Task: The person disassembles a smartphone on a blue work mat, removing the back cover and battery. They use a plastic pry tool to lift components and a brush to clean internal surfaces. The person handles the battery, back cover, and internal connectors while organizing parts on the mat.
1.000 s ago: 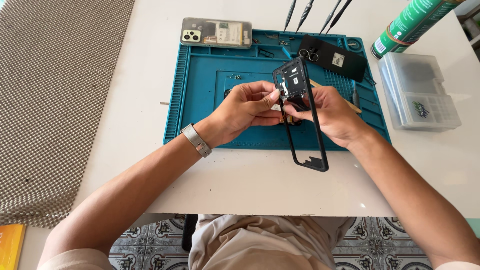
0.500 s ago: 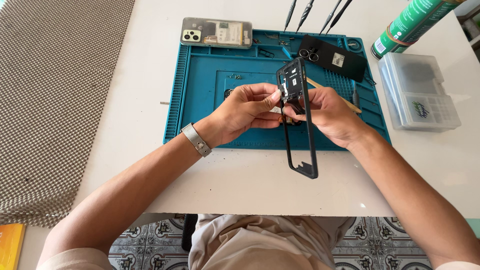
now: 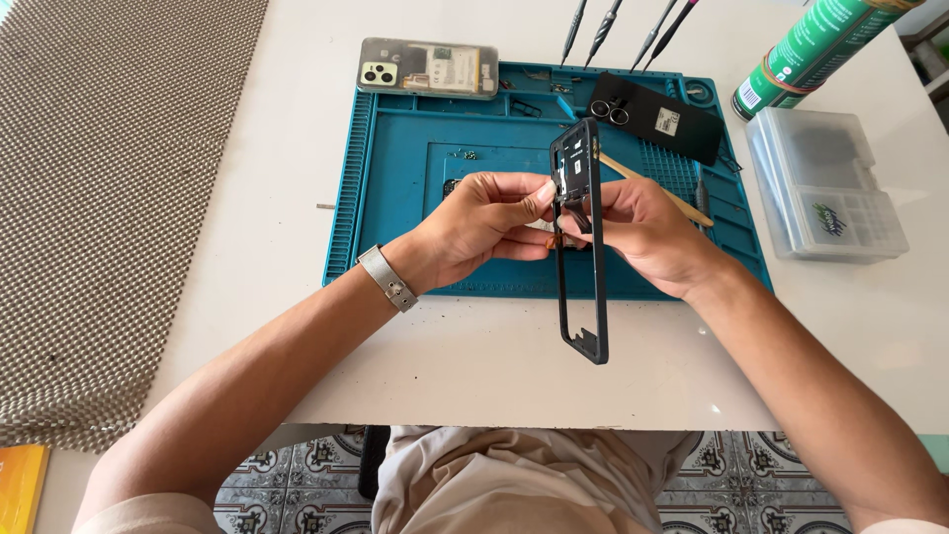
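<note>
A black phone frame [image 3: 581, 247], long, narrow and hollow in the middle, is held nearly edge-on to the camera above a teal work mat [image 3: 395, 198], its upper end between the two hands and its lower end hanging free toward the person's body, past the near edge of the mat. The left hand [image 3: 479, 222] closes its grip on the frame's upper part from the left, thumb and fingertips pinched against the edge; a metal wristband [image 3: 387, 278] sits on that wrist. The right hand [image 3: 643, 227] closes its grip on the same upper part from the right, its fingers curled around the frame. Just beyond the right hand's grip, a thin wooden stick [image 3: 652, 185] lies slanted on the mat. Farther beyond it rests a black phone back cover [image 3: 657, 119] with camera rings. Beyond the left hand's grip, at the mat's far edge, lies an opened phone body [image 3: 428, 67]. Several slim tools [image 3: 603, 30] lie past the mat. Well to the right of the right hand's grip stand a clear plastic parts box [image 3: 825, 183] and a green can [image 3: 816, 54] on the white surface [image 3: 257, 148].
</note>
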